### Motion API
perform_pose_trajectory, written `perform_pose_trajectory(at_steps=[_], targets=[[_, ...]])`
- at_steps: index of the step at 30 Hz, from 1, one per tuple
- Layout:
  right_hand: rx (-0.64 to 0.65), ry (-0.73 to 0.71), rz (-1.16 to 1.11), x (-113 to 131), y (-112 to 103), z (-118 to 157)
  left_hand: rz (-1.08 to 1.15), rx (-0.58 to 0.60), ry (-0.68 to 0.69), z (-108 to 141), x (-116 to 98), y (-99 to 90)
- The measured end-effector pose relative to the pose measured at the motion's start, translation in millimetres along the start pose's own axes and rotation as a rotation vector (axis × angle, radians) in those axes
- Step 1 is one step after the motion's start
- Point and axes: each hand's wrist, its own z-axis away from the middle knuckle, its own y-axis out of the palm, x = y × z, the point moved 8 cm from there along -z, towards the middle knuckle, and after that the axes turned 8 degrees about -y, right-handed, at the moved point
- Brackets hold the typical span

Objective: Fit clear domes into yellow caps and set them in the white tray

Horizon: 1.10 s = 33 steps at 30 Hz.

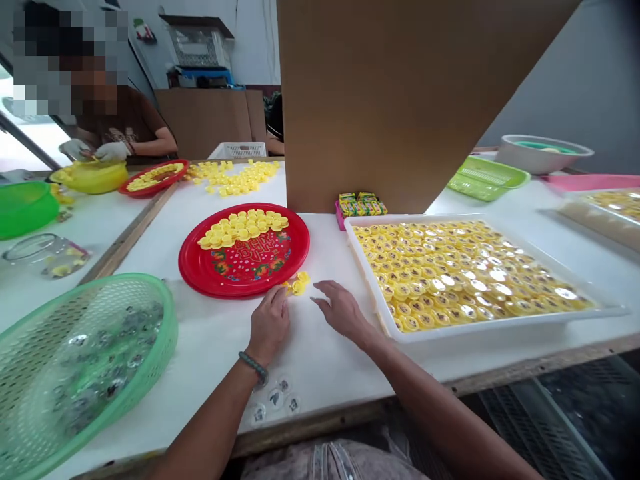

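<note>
My left hand (270, 325) rests at the front edge of the red plate (235, 287), fingers close together, their tips against a small pile of yellow round plastic pieces (300, 283). What lies between those fingertips is hidden. My right hand (343, 310) is just right of the pile, thumb and fingers apart, holding nothing. More yellow pieces (245, 227) lie in overlapping rows on the plate's far half. Right of my hands, a white tray (400, 337) holds rows of yellow discs (450, 273) with dark printed centres. Several clear printed discs (275, 398) lie near the table edge.
A green mesh basket (170, 320) of clear discs stands at left, beside a wooden strip (125, 243). A cardboard panel (360, 120) rises behind small yellow-green packets (363, 205). At far left, a gloved person (135, 123) works over a yellow bowl (100, 179).
</note>
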Motion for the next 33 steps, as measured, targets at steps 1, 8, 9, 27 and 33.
perform_pose_trajectory(at_steps=[1,8,9,27,33], targets=[[0.002,0.015,0.009,-8,5,-12,-0.024,0.001,-0.019,0,1,0.1],[0.173,-0.080,-0.004,-19,43,-57,-0.096,0.043,-0.066,-1,8,-0.3],[0.175,-0.093,-0.011,-17,45,-56,-0.104,0.046,-0.062,-2,9,-0.6],[0.332,-0.166,0.078,14,58,-51,0.013,0.191,-0.342,5,34,9.7],[0.362,-0.260,0.065,37,50,-28,0.065,0.297,-0.340,8,35,-1.6]])
